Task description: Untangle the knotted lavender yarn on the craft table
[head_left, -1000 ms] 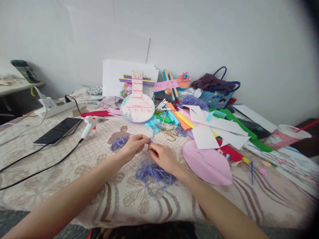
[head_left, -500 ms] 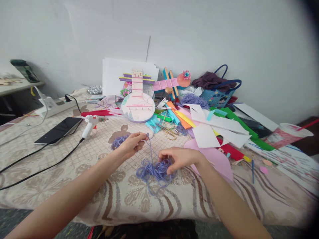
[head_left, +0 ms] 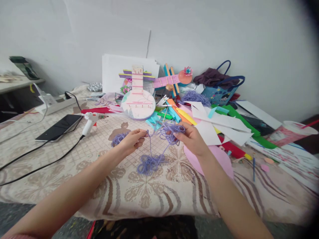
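Note:
My left hand (head_left: 136,140) pinches a strand of purple yarn between thumb and forefinger, above the tablecloth. A loose tangle of the same purple yarn (head_left: 171,132) is gripped in my right hand (head_left: 191,136), raised to about the same height. Strands run from there down to a looped heap of yarn (head_left: 151,165) lying on the cloth between my arms. Another small bundle of purple yarn (head_left: 119,139) rests behind my left hand, partly covered by it. A pink paper disc (head_left: 214,162) lies under my right wrist.
A white glue gun (head_left: 89,123) with a black cord and a tablet (head_left: 59,127) lie at left. Decorated cardboard instrument shapes (head_left: 138,104) lean at the back. Paper scraps (head_left: 224,126), a blue bag (head_left: 219,94) and a drink cup (head_left: 286,134) crowd the right side.
My right hand has lifted part of the yarn tangle off the table and up beside my left hand. The heap on the cloth is smaller. My left hand has barely moved.

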### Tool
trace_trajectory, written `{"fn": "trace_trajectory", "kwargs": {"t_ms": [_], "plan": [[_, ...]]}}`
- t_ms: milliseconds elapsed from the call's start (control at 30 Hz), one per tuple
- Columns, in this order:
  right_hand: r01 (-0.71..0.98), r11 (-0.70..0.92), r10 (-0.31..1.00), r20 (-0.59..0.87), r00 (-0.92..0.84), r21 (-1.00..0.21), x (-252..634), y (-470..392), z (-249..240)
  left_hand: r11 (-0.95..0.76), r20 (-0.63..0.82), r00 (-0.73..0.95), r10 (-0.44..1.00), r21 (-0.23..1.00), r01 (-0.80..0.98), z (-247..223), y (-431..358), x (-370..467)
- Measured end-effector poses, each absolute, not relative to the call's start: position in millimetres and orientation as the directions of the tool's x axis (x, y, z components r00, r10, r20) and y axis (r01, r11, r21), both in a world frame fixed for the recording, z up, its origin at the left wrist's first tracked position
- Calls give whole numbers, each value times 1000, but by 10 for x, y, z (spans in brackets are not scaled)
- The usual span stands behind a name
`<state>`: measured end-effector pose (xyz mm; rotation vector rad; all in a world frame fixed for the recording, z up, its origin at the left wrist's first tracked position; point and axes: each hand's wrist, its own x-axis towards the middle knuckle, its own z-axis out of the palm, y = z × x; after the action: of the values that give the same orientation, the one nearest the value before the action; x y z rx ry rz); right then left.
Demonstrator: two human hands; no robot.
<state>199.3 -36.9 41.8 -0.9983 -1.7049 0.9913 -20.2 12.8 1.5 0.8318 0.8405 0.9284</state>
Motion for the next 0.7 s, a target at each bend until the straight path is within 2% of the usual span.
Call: {"fn": "trace_trajectory", "kwargs": {"t_ms": [67,100,167,233,367,467,567,700], "plan": [[168,367,902,306,-304,-915,1785,-464,366,337,-233,324,917,886,-318,9,130,-202],[180,391,869,298,-395,-902,1691,-507,344,332,-233,322,917,895,-297,7,133,-206],[253,466,776,254,-577,-848,1564,-565,312,329,-238,332,913,909,-255,4,140,-219],[355,543,735,227,-639,-761,1538,-574,285,330,-237,344,909,912,-244,6,145,-230],[539,593,732,121,-671,-598,1625,-512,168,319,-221,340,914,909,-268,14,144,-233],[571,625,707,76,-703,-533,1627,-478,65,326,-228,344,911,909,-261,17,140,-229],[578,631,716,102,-690,-518,1651,-457,100,316,-218,344,913,912,-263,16,140,-233],[632,540,788,70,-612,-556,1964,-425,397,325,-218,377,900,913,-246,2,135,-231]]}}
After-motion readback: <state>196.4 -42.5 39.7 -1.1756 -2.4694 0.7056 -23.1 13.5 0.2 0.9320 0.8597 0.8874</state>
